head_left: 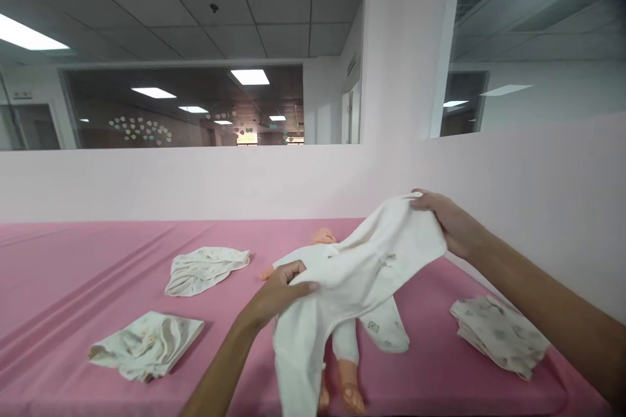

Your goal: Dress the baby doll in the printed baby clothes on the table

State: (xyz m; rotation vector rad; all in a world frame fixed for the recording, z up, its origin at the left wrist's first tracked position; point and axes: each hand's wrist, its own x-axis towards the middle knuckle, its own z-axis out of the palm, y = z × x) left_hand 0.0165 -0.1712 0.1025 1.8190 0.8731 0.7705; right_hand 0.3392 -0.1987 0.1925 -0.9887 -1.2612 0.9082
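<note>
Stretched between my two hands is a white baby garment, with one leg or sleeve hanging down toward the front edge. My left hand pinches it at the left, thumb on top. At the upper right my right hand grips its raised end. Beneath the garment a baby doll lies on its back, dressed in white. Its head, one hand and its feet show; the middle of its body is hidden. A printed piece of white cloth sticks out beside the doll's legs.
Pink sheeting covers the table. On the left lie a crumpled white cloth and a folded printed cloth. Another folded cloth rests near the right edge. A white wall with windows stands behind.
</note>
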